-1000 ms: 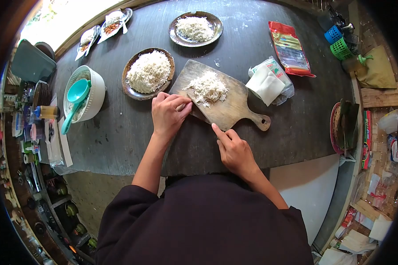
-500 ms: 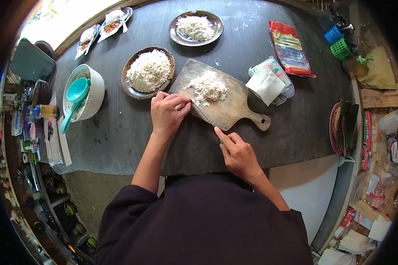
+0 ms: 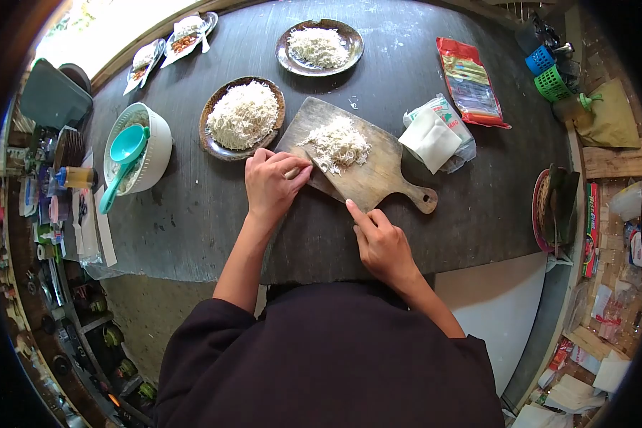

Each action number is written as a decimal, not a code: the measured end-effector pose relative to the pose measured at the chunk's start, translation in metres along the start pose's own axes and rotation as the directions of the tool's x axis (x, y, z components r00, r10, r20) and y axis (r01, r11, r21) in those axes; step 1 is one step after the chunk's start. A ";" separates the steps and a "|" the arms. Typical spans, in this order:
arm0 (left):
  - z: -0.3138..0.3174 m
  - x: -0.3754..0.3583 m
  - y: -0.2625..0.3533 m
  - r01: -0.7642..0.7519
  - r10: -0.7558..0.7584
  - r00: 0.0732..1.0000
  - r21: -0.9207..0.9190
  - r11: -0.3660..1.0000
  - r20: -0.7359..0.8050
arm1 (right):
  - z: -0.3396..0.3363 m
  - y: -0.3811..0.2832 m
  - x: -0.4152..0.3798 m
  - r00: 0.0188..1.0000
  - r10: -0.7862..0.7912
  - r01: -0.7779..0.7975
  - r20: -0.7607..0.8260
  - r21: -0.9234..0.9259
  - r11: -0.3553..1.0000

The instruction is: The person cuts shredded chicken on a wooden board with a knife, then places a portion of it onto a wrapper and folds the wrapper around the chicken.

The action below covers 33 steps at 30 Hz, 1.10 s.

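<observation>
A wooden cutting board (image 3: 382, 171) lies tilted on the dark table, with a loose heap of white shreds (image 3: 338, 143) on it. My right hand (image 3: 385, 246) closes around the handle of a knife (image 3: 326, 175), index finger stretched forward along it. The thin blade slants up and left over the board, between the shreds and my left fingers. At the board's lower left edge, my left hand (image 3: 274, 183) is pinched; whatever lies in its fingertips is too small and hidden to name. A brown plate piled with more white shreds (image 3: 242, 115) stands just beyond that hand.
Another plate of shreds (image 3: 319, 47) stands at the back. On the left is a white tub (image 3: 161, 146) with a turquoise dipper (image 3: 127, 145). Paper sheets (image 3: 430, 139) and a red packet (image 3: 473, 82) lie right of the board. Two small servings (image 3: 185, 39) sit back left.
The knife blade has shifted slightly, its tip now nearer the shreds. Both hands stay in nearly the same place, and the whole view has moved a little.
</observation>
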<state>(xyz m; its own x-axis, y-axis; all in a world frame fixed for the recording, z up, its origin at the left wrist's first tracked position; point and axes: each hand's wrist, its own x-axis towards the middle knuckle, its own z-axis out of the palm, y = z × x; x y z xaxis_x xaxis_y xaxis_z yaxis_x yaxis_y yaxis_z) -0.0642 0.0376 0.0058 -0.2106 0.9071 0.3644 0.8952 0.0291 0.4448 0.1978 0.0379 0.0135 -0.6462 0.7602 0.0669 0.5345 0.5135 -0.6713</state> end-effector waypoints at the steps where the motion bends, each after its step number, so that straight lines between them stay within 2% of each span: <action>1: 0.001 0.000 0.000 -0.003 0.003 1.000 -0.003 1.000 -0.005 | -0.001 0.001 0.000 1.000 0.000 0.000 0.001 0.000 1.000; 6: 0.002 -0.002 -0.003 -0.014 0.014 1.000 -0.006 1.000 -0.009 | -0.010 -0.002 -0.005 1.000 -0.021 0.020 0.010 0.062 0.998; 15: 0.005 -0.003 -0.006 -0.023 0.023 1.000 -0.008 1.000 -0.020 | -0.006 -0.004 -0.003 0.998 0.003 -0.006 0.058 0.049 0.999; 22: 0.000 -0.002 -0.001 0.023 -0.023 1.000 0.001 1.000 0.021 | -0.005 -0.005 0.006 0.998 0.029 -0.030 0.056 0.017 0.999; 27: -0.001 -0.001 0.000 0.005 -0.005 1.000 -0.022 1.000 -0.002 | -0.008 0.003 -0.001 1.000 0.019 -0.019 -0.010 0.057 0.998; 33: 0.006 -0.004 -0.006 -0.004 0.004 1.000 -0.029 1.000 -0.016 | -0.011 -0.003 -0.006 0.999 -0.013 0.011 0.031 0.074 0.997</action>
<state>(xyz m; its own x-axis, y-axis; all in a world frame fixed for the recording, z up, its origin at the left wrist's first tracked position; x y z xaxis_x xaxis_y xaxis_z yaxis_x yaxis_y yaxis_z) -0.0669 0.0366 -0.0032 -0.2133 0.9006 0.3788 0.8843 0.0131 0.4668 0.2055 0.0361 0.0234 -0.6698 0.7406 0.0530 0.4857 0.4910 -0.7233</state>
